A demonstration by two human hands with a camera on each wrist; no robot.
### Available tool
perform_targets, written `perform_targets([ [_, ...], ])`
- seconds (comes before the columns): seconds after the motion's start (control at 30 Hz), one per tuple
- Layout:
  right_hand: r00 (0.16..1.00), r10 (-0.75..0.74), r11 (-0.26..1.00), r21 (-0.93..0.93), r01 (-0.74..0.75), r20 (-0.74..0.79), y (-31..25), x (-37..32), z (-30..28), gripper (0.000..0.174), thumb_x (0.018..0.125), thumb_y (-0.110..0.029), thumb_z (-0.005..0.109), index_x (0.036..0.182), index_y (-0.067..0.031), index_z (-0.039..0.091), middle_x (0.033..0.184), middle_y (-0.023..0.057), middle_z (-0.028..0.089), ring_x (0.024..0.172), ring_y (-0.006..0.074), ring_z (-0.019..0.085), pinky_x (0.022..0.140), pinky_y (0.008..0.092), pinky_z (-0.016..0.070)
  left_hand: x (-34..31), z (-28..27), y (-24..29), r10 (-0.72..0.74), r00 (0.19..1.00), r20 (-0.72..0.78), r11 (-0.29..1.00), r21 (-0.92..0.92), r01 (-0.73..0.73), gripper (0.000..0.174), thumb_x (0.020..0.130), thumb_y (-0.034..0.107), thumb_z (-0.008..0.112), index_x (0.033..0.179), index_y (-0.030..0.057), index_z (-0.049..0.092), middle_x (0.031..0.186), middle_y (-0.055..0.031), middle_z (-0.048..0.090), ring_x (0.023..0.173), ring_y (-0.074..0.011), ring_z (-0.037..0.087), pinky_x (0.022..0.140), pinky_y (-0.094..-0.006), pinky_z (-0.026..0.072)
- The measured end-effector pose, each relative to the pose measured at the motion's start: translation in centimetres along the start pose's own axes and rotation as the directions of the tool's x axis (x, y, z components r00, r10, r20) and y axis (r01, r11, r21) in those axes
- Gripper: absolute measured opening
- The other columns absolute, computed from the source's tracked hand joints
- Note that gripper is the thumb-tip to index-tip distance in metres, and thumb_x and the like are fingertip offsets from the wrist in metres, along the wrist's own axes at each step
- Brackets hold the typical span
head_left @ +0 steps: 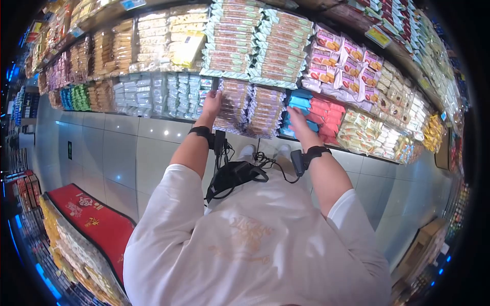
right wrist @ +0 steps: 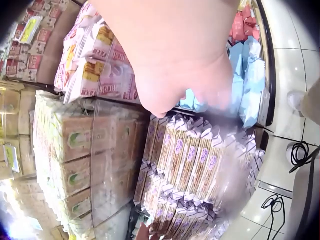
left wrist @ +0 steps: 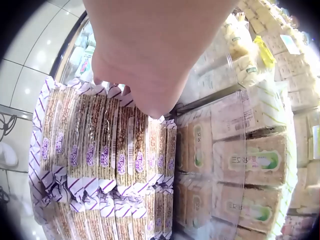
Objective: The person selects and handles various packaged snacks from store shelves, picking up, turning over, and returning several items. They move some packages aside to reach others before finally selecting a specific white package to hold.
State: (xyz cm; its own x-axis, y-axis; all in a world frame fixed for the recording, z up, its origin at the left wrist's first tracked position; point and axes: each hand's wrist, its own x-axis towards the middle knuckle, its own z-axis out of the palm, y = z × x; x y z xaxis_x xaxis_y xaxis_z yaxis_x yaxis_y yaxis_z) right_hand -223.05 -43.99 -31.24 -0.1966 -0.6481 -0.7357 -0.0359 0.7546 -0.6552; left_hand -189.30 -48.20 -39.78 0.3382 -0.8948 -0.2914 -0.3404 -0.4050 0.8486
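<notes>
Purple-and-white wrapped snack bars [head_left: 247,108] stand in two packed columns on the lower shelf, with a grainy brown filling showing through the wrappers. My left hand [head_left: 212,103] is at the left side of the columns. In the left wrist view its thumb [left wrist: 154,111] rests at the bars' ends, and the other fingers are partly hidden behind them. On the opposite side, my right hand [head_left: 300,122] hovers beside the bars, over light blue packets [right wrist: 250,85]. Its fingers [right wrist: 212,95] are slightly bent and blurred, with nothing seen in them.
Green-edged bar packs [head_left: 283,46] stack on the shelf above, behind a clear plastic divider [right wrist: 112,165]. Pink biscuit packs [head_left: 347,66] and coral packets [head_left: 326,117] lie to the right. Silvery packets [head_left: 133,94] fill the left. Tiled floor [head_left: 120,153] runs below the shelf edge.
</notes>
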Motion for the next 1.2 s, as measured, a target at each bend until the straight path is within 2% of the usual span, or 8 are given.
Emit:
perform_targets([
  [0.13,0.997,-0.074,0.996,-0.041,0.074,-0.002,0.3,0.7,2.0,0.072,0.088,-0.042,0.064,0.143,-0.0037,0.039,0.130,0.0153,0.057,0.115,0.0221,0.054,0.094,0.0327,0.0431,-0.7,-0.6,1.7,-0.061,0.998,0.003,0.996,0.068,0.061,0.063,0.090,0.042,0.061,0.129,-0.0063,0.053,0.111,-0.0253,0.067,0.108,-0.0339,0.064,0.093,-0.0376,0.0482],
  [0.33,0.951,-0.087,0.984,-0.125,0.129,0.297,-0.3,0.2,2.0,0.080,0.087,-0.037,0.065,0.148,0.0007,0.030,0.143,0.0175,0.047,0.129,0.0269,0.047,0.105,0.0358,0.0365,-0.3,-1.2,1.4,-0.099,0.986,0.132,0.982,0.175,0.075,0.060,0.088,0.043,0.062,0.125,-0.0037,0.057,0.111,-0.0239,0.067,0.109,-0.0354,0.064,0.093,-0.0384,0.0485],
  [0.53,0.974,-0.016,0.991,-0.122,0.045,0.224,-0.5,-0.4,2.4,0.096,0.079,-0.046,0.070,0.152,-0.0047,0.024,0.152,0.0145,0.035,0.139,0.0280,0.035,0.112,0.0404,0.0271,-1.6,-1.3,3.3,-0.090,0.989,0.114,0.959,0.277,0.055,0.063,0.090,0.046,0.059,0.127,-0.0040,0.056,0.114,-0.0244,0.066,0.110,-0.0373,0.062,0.094,-0.0397,0.0481],
  [0.73,0.982,0.026,0.999,-0.048,-0.018,0.189,0.3,0.0,1.4,0.091,0.080,-0.052,0.068,0.152,-0.0146,0.027,0.152,0.0096,0.036,0.141,0.0251,0.031,0.111,0.0492,0.0237,-1.6,-1.9,1.9,-0.163,0.974,0.157,0.980,-0.085,0.178,0.065,0.094,0.050,0.050,0.126,-0.0072,0.054,0.116,-0.0296,0.063,0.113,-0.0405,0.060,0.095,-0.0415,0.0465],
  [0.8,0.978,0.054,0.997,-0.068,-0.042,0.200,1.0,0.3,0.7,0.085,0.082,-0.053,0.065,0.150,-0.0159,0.031,0.152,0.0090,0.037,0.139,0.0266,0.032,0.110,0.0500,0.0244,-0.9,-3.0,-1.1,-0.009,0.984,0.179,0.889,0.451,-0.074,0.068,0.096,0.052,0.045,0.126,-0.0091,0.054,0.113,-0.0300,0.064,0.112,-0.0377,0.061,0.094,-0.0409,0.0455],
  [0.83,0.973,0.097,0.994,-0.070,-0.084,0.210,1.9,0.6,0.3,0.083,0.083,-0.054,0.064,0.150,-0.0160,0.032,0.152,0.0088,0.037,0.140,0.0270,0.032,0.110,0.0505,0.0242,-1.1,-3.4,-1.4,-0.010,0.984,0.178,0.889,0.452,-0.072,0.068,0.096,0.052,0.045,0.126,-0.0091,0.054,0.113,-0.0300,0.064,0.112,-0.0377,0.061,0.094,-0.0409,0.0455],
  [0.9,0.964,0.189,0.982,-0.058,-0.181,0.188,3.2,0.7,0.3,0.079,0.084,-0.052,0.063,0.149,-0.0169,0.034,0.153,0.0081,0.035,0.141,0.0281,0.030,0.111,0.0510,0.0246,-3.3,-5.3,0.8,-0.352,0.887,0.300,0.919,0.288,0.268,0.068,0.098,0.052,0.041,0.124,-0.0093,0.056,0.107,-0.0276,0.064,0.108,-0.0329,0.061,0.093,-0.0395,0.0446],
  [1.2,0.908,0.205,0.973,0.027,-0.230,0.365,6.5,0.5,0.9,0.066,0.087,-0.043,0.065,0.143,-0.0198,0.040,0.151,0.0025,0.035,0.142,0.0218,0.025,0.113,0.0476,0.0208,-6.8,-4.5,-0.8,-0.345,0.892,0.293,0.925,-0.057,0.377,0.067,0.096,0.052,0.047,0.120,-0.0095,0.060,0.113,-0.0228,0.065,0.110,-0.0281,0.060,0.094,-0.0368,0.0441],
])
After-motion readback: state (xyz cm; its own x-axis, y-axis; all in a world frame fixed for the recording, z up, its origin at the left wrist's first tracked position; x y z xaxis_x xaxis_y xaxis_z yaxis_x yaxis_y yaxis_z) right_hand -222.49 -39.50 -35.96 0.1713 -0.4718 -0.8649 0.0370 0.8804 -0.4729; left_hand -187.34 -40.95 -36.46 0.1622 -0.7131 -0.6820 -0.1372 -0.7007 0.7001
